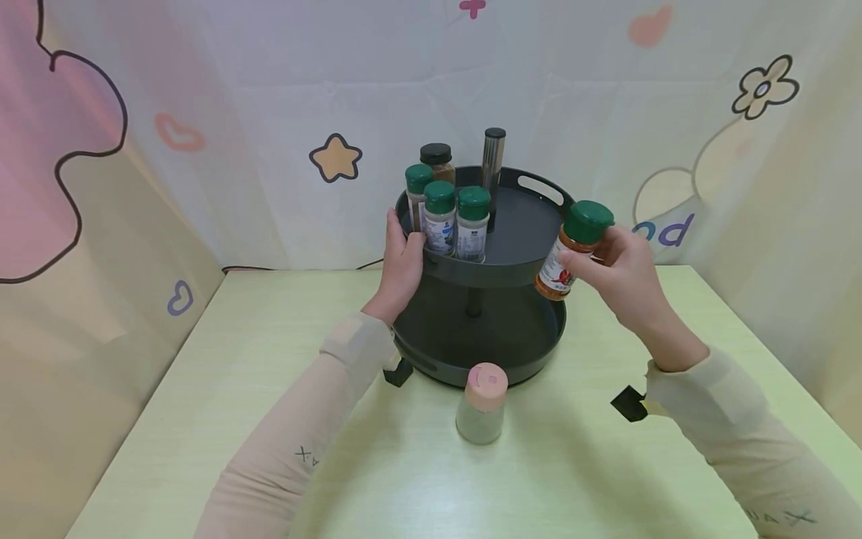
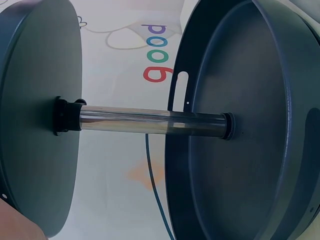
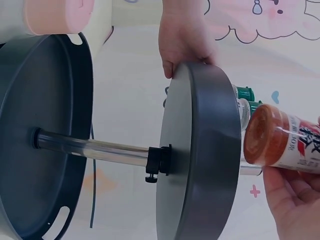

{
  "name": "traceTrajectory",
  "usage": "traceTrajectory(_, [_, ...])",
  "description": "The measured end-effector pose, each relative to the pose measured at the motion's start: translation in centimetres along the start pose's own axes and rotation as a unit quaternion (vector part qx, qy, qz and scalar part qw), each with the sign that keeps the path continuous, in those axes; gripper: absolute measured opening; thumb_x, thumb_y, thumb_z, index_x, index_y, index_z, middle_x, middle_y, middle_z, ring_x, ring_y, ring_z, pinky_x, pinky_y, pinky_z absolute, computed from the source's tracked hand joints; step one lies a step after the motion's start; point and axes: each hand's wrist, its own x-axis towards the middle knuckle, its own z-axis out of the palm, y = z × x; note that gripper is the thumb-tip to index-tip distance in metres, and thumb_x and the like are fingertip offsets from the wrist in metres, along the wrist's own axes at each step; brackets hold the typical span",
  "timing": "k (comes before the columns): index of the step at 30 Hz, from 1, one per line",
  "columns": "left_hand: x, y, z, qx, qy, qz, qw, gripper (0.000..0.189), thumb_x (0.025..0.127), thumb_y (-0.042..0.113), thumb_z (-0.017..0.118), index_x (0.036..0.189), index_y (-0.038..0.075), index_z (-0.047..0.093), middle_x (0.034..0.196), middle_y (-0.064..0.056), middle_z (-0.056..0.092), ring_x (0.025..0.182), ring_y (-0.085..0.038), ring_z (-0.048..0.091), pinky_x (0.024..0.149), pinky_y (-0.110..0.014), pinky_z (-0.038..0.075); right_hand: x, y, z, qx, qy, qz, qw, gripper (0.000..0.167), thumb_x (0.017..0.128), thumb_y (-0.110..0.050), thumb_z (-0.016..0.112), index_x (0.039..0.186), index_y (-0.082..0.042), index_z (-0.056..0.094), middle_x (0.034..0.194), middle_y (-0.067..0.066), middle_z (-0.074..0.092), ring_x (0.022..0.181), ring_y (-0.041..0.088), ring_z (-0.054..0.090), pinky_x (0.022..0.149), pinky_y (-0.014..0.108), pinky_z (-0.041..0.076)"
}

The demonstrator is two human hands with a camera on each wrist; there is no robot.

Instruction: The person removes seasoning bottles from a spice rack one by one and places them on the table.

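Observation:
A black two-tier round rack (image 1: 471, 273) stands on the table. My left hand (image 1: 402, 266) holds the left rim of its upper tier; the right wrist view shows that hand (image 3: 187, 42) at the tier's edge. In my right hand (image 1: 626, 277) is a spice jar (image 1: 557, 273) with a green lid and red-orange contents, tilted beside the upper tier's right rim. Three green-capped spice jars (image 1: 440, 224) stand on the left of that tier. Behind them are a black-lidded jar (image 1: 438, 161) and the black-topped metal post (image 1: 494, 161).
A clear jar with a pink lid (image 1: 482, 404) stands on the table in front of the rack. The lower tier (image 2: 245, 100) has a raised rim with handle slots. A patterned curtain (image 1: 283, 165) hangs behind the table, and a dark cord (image 2: 152, 175) runs behind the rack.

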Motion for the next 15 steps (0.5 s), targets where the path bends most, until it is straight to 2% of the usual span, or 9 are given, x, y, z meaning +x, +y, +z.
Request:
traceTrajectory(7, [0.0,0.0,0.0,0.002,0.001,0.002,1.0,0.067,0.09,0.03,0.032,0.142,0.023,-0.011,0.149,0.012,-0.01,0.137,-0.009,-0.006,0.112,-0.037,0.002,-0.5,0.0,-0.6,-0.034,-0.048,0.01,0.9982,0.032,0.08,-0.012,0.061,0.107,0.002,0.053,0.082,-0.017,0.059,0.069,0.004,0.058,0.066,0.015,0.048])
traceTrajectory(15, [-0.1,-0.1,0.0,0.003,-0.001,0.003,1.0,0.068,0.09,0.031,0.032,0.141,0.024,-0.011,0.148,0.013,-0.011,0.137,-0.009,-0.007,0.112,-0.038,0.002,-0.9,0.5,-1.2,-0.035,-0.121,0.015,0.9919,0.031,0.078,-0.009,0.064,0.104,0.004,0.052,0.079,-0.015,0.061,0.067,0.005,0.06,0.065,0.017,0.05])
